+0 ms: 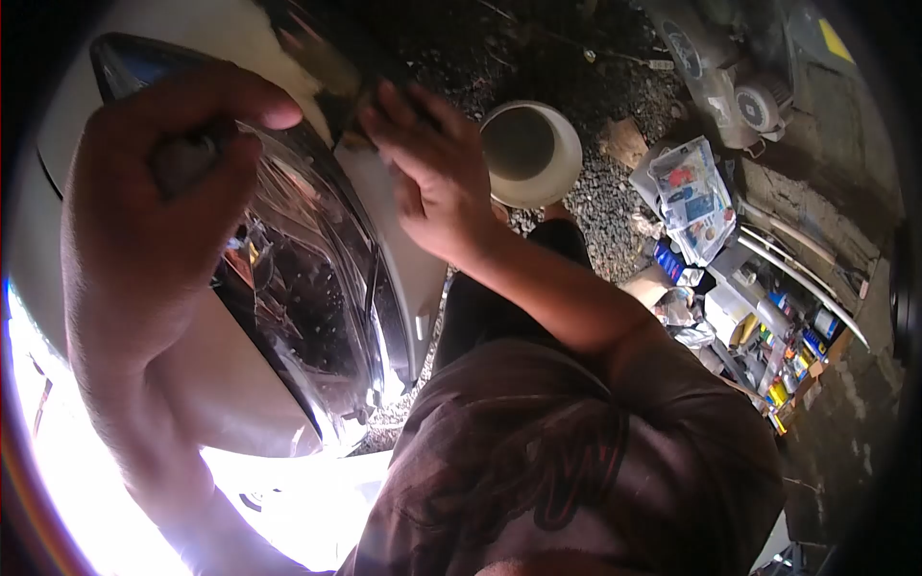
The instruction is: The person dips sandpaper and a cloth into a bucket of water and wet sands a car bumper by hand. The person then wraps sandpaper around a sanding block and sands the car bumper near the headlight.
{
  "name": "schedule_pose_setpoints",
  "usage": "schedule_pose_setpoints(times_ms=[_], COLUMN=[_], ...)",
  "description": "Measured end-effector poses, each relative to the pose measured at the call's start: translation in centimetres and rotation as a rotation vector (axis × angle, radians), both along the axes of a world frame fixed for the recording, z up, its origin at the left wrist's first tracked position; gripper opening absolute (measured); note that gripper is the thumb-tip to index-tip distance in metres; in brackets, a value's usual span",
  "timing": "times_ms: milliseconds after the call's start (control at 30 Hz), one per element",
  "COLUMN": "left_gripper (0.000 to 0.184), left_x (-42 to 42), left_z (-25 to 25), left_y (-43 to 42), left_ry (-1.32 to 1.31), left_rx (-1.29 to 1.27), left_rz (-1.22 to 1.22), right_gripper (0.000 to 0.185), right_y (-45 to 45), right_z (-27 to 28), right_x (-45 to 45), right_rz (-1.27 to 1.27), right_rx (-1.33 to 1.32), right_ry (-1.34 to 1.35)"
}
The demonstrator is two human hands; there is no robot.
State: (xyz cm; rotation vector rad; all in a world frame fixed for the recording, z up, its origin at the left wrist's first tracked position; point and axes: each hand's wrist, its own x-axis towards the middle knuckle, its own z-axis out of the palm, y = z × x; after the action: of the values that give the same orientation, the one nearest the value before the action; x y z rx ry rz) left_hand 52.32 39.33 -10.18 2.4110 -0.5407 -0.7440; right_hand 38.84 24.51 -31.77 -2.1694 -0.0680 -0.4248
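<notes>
My left hand (pixel 144 230) is raised close to the camera at the left, over a car's headlight (pixel 317 322). Its fingers are curled towards the thumb, and a greyish patch shows inside the curl; whether that is a held thing or the background I cannot tell. Further right, my right hand (pixel 437 178) reaches to the pale car body panel (pixel 389 230) beside the lamp. Its fingers are stretched forward, the tips near a dark, brownish patch at the panel's upper end. The headlight has a shiny clear cover and bright trim. Its upper part is hidden by my left hand.
A white bucket (pixel 567 182) stands on gravel (pixel 615 230) beyond my right hand. Farther right lie a newspaper (pixel 691 197), a box crowded with tubes and tins (pixel 792 360), and a curved pale pipe (pixel 807 288). A motor-like machine (pixel 759 108) sits at upper right.
</notes>
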Motion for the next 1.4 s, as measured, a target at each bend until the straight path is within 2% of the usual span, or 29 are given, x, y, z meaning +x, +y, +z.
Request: schedule_pose_setpoints(times_ms=[67, 133, 233, 300, 333, 433, 533, 633, 700, 767, 833, 967, 1100, 1167, 1233, 1333, 1400], left_gripper=[0.030, 0.030, 0.029, 0.029, 0.028, 0.028, 0.029, 0.029, 0.029, 0.029, 0.029, 0.030, 0.031, 0.030, 0.030, 0.030, 0.031], left_x=[0.2, 0.3, 0.0, -0.2, -0.1, -0.1, 0.1, 0.3, 0.4, 0.1, 0.2, -0.2, -0.6, -0.5, -0.3, -0.5, -0.3], left_z=[0.7, 0.5, -0.1, 0.2, 0.2, -0.4, 0.2, 0.7, 0.0, -0.2, 0.3, 1.0, 0.7, 1.0, 0.7, 0.1, 0.5], left_y=[-0.2, -0.1, 0.3, 0.0, 0.0, 0.3, 0.1, -0.1, 0.4, 0.4, 0.0, -0.2, -0.2, -0.4, -0.2, 0.2, 0.0], left_ry=[0.024, 0.072, -0.058, -0.005, 0.012, -0.069, -0.054, 0.028, -0.055, 0.010, 0.029, 0.106, 0.131, 0.137, 0.147, 0.004, 0.057], left_rx=[0.021, 0.042, -0.017, -0.021, -0.023, -0.034, 0.017, 0.106, 0.014, 0.033, 0.051, -0.011, -0.062, -0.037, -0.024, 0.029, -0.005], left_rz=[0.027, 0.057, -0.039, 0.033, 0.057, 0.011, -0.033, 0.062, -0.036, -0.006, 0.029, 0.085, 0.094, 0.099, 0.119, -0.052, -0.028], right_gripper=[0.067, 0.062, 0.060, 0.060, 0.067, 0.066, 0.062, 0.061, 0.061, 0.058, 0.058, 0.045, 0.042, 0.041, 0.043, 0.043, 0.043], right_y=[-0.2, -0.7, -0.7, -0.6, -0.7, -1.4, -0.9, -1.2, -1.8, -1.7, -1.6, -1.9, -1.7, -1.5, -1.6, -2.0, -1.9], right_z=[0.3, 0.6, 0.3, 0.2, -0.3, -0.9, -1.4, -1.4, -1.8, -1.7, -1.8, -0.4, -1.1, -0.2, -0.2, -1.3, -1.1], right_x=[0.5, 0.0, 0.6, 1.3, -0.1, -0.3, 0.7, -0.2, -1.0, 0.9, 2.5, -1.5, 2.3, 0.2, -1.5, 1.4, 2.5], right_rz=[-0.001, 0.047, 0.024, 0.003, 0.063, 0.114, 0.026, 0.043, 0.112, 0.048, -0.008, 0.100, -0.002, -0.009, 0.107, 0.060, 0.008], right_rx=[0.000, -0.012, -0.002, 0.029, -0.034, -0.107, -0.047, -0.027, -0.079, -0.123, 0.004, -0.044, 0.008, -0.028, 0.018, -0.025, -0.060], right_ry=[-0.024, -0.017, 0.011, -0.001, -0.034, -0.069, -0.009, -0.074, -0.114, -0.065, -0.109, -0.068, -0.057, -0.040, -0.093, -0.058, -0.056])
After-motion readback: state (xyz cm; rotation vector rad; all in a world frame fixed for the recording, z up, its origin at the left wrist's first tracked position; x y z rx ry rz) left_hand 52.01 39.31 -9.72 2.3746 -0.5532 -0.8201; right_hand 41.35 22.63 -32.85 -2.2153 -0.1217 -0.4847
